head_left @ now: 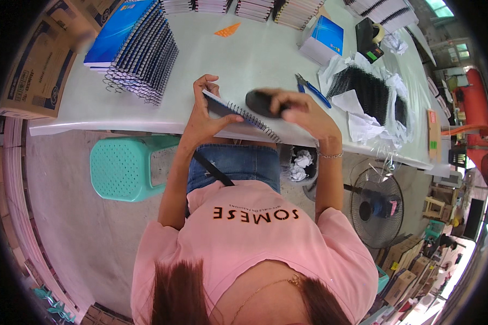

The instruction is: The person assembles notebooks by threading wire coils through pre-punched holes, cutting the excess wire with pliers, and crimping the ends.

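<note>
My left hand (205,116) grips a notebook (216,106) by its end, thumb on the near side and fingers on the far side. The notebook is tilted up at the table's near edge, and a black wire coil (255,120) runs along its upper edge, its tail sticking out past the right end. In my right hand (305,111) is a black, rounded, oval tool (261,103), close beside the coil. Motion blurs this hand and tool, so I cannot tell the tool's exact kind or whether it touches the coil.
Blue spiral notebooks (141,54) are stacked at the left, beside cardboard boxes (38,67). Blue-handled pliers (313,91), black coils (360,92) on crumpled paper, a blue-covered stack (325,40) and a tape dispenser (368,39) lie right. A green stool (122,168) and fan (375,208) stand below.
</note>
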{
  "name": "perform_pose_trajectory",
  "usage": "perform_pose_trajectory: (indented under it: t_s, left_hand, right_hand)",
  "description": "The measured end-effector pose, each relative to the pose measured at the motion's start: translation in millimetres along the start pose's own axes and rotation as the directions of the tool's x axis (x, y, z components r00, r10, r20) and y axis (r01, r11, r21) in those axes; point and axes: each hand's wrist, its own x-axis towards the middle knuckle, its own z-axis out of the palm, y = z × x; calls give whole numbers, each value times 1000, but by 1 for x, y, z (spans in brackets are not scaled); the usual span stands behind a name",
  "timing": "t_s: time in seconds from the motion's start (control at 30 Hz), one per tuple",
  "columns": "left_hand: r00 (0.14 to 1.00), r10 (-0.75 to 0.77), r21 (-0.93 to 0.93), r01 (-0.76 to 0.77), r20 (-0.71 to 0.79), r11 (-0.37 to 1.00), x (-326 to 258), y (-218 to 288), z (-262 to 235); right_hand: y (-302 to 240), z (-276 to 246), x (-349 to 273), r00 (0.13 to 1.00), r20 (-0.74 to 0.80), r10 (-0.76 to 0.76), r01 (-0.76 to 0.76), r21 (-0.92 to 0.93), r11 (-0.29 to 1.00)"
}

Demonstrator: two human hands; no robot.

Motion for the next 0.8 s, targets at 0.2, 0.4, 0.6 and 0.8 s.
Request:
perform_pose_trajectory:
  t_s: [0.2,0.4,0.6,0.8]
  left_hand:
    - [997,-41,196,26,73,980,7,-9,9]
    - [997,-83,114,83,-2,990,1,-42,-15]
    - [994,-77,-45,81,83,996,-10,0,2]
    - [993,-58,-43,63,104,997,-5,1,1]
  right_hand:
    - [1,-9,-17,986,57,-156,147,137,980]
    - [31,-6,20,994,95,-49,51,-17,999]
    - [20,16,-1,1000,25,-15,16,-31,999]
    - [22,7,9,999,-29,-27,24,-115,993]
